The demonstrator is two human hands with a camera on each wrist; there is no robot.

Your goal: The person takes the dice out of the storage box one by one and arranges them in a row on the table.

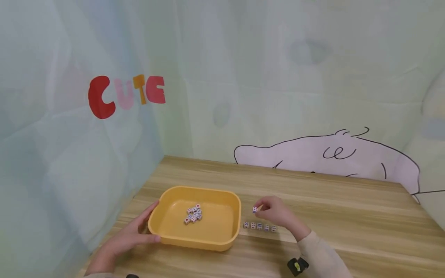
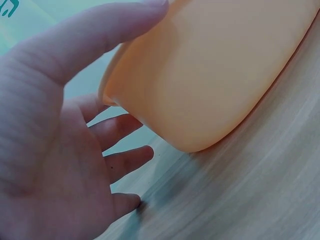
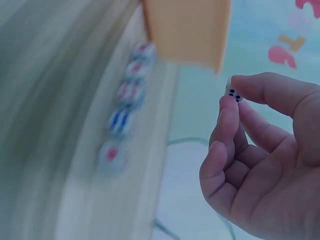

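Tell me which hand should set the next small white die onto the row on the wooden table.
Right: the right hand already pinches a small white die above the row of dice; the left hand steadies the yellow plastic tray.

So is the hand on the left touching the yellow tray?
Touching. In the head view the left hand cups the yellow tray's near corner, thumb against its side; the left wrist view shows the thumb lying on the wall.

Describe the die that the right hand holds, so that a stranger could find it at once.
Start at the yellow tray on the wooden table. Just right of it lies a row of five dice, and above that row the right hand pinches one small white die. It alone is lifted off the table.
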